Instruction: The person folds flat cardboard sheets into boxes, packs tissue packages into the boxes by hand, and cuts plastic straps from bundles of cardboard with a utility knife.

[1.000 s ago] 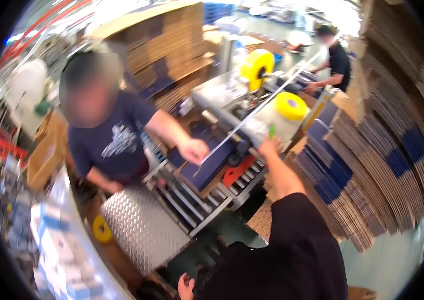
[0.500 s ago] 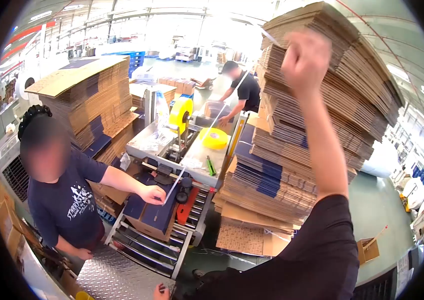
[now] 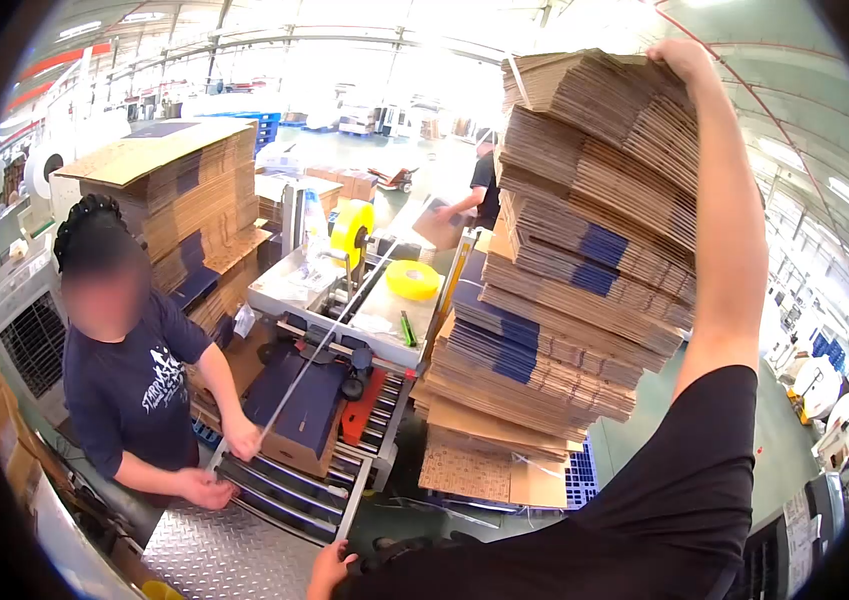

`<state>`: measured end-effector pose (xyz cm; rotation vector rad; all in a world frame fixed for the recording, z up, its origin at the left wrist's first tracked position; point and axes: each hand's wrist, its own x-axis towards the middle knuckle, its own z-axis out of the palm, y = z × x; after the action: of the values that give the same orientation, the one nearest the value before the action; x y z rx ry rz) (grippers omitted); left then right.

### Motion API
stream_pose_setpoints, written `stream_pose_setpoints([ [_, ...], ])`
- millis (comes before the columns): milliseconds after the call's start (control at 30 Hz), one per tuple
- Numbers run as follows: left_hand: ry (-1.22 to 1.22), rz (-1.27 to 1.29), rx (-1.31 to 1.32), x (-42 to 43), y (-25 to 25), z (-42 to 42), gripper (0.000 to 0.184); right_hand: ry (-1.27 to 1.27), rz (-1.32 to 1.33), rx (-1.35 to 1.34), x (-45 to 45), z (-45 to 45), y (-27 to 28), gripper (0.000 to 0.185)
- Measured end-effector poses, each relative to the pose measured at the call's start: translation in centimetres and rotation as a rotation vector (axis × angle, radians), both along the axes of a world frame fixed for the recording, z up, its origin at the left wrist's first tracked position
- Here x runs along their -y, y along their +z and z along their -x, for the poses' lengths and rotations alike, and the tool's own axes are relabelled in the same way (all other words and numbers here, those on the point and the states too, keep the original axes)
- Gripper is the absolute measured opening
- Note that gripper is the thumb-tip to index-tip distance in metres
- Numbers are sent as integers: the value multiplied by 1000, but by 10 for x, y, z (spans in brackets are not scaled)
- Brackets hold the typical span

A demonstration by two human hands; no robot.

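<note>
My right hand [image 3: 684,60] is raised to the top of a tall, leaning stack of flattened cardboard boxes [image 3: 594,215], its fingers closed over the upper edge of the top bundle. A pale strap [image 3: 319,345] runs from a co-worker's hand [image 3: 241,437] diagonally across the taping machine toward the stack. Another short strap [image 3: 516,80] lies over the top bundle's left corner. Low in the view, my left hand [image 3: 327,570] is beside the diamond-plate metal sheet [image 3: 229,550]. Its partly visible fingers are loosely bent and apart, with nothing seen in them.
A blue-and-brown box [image 3: 299,405] sits on the roller conveyor [image 3: 289,490]. The taping machine carries yellow tape rolls [image 3: 411,280] and a green cutter [image 3: 407,328]. Another cardboard stack [image 3: 199,190] stands behind the co-worker [image 3: 134,390]. A second person [image 3: 484,190] is farther back.
My right hand has moved right, from a raised fist onto the stack's top edge. The co-worker's hand has drawn the strap down and left. The person behind now shows less beside the stack.
</note>
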<state>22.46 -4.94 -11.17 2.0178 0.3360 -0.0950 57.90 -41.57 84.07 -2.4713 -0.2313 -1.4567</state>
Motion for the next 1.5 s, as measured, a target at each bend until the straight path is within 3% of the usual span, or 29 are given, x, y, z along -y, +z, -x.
stream_pose_setpoints([
  [100,-67,31,-29,-2,-13,3,52,131,-146,-12,54,20,1,29],
  [167,-91,54,5,-3,-37,6,54,-381,55,-25,82,43,6,30],
  [233,-111,36,20,-4,-45,6,54,-598,356,147,118,63,-19,34],
  [300,-121,21,40,-7,-56,2,53,-107,198,178,195,49,-33,32],
  [367,-262,-59,91,-13,-83,-11,53,-297,200,329,211,55,-67,35],
  [433,-316,-63,73,-13,-85,-27,54,-405,108,290,199,82,-81,38],
  [500,-378,-84,35,-25,-79,-36,56,-421,88,535,197,111,-101,36],
  [533,-382,-103,12,-23,-72,-47,57,-514,79,718,243,111,-102,33],
  [600,-391,-108,-22,-16,-37,-58,62,-151,-120,936,316,144,-135,29],
  [633,-399,-99,-24,-17,-18,-64,62,-147,15,990,377,160,-160,25],
  [700,-455,-41,-107,-12,10,-71,63,-662,200,937,313,219,-219,14],
  [767,-533,-79,-103,-14,-2,-83,64,-838,92,666,286,242,-261,17],
  [833,-668,-154,-99,-15,7,-92,64,-930,228,541,264,259,-295,18],
  [900,-718,-181,-94,-15,14,-102,64,-861,161,538,247,269,-300,12],
  [933,-777,-219,-31,-16,15,-108,63,-818,215,674,223,277,-288,17],
  [967,-837,-259,31,-19,20,-115,63,-775,269,808,198,281,-277,29],
  [1033,-876,-290,5,-14,53,-127,61,-279,260,708,144,264,-244,74],
  [1100,-886,-378,105,-4,74,-137,59,-127,135,-41,152,235,-226,109],
  [1167,-869,-398,157,9,94,-140,56,-184,298,-177,117,194,-250,126],
  [1233,-830,-314,197,21,104,-141,55,-57,305,-221,83,155,-285,130],
  [1367,-858,-292,221,34,104,-125,57,17,-214,-320,97,20,-336,132],
  [1400,-866,-286,243,34,92,-121,57,30,-221,-294,127,-42,-381,129],
  [1433,-880,-284,262,32,76,-120,58,38,-234,-270,115,-51,-407,126],
  [1467,-860,-268,293,28,58,-117,56,127,-200,-123,116,-45,-443,111],
  [1500,-795,-276,184,23,79,-102,56,115,-219,-165,122,-47,-467,111],
])
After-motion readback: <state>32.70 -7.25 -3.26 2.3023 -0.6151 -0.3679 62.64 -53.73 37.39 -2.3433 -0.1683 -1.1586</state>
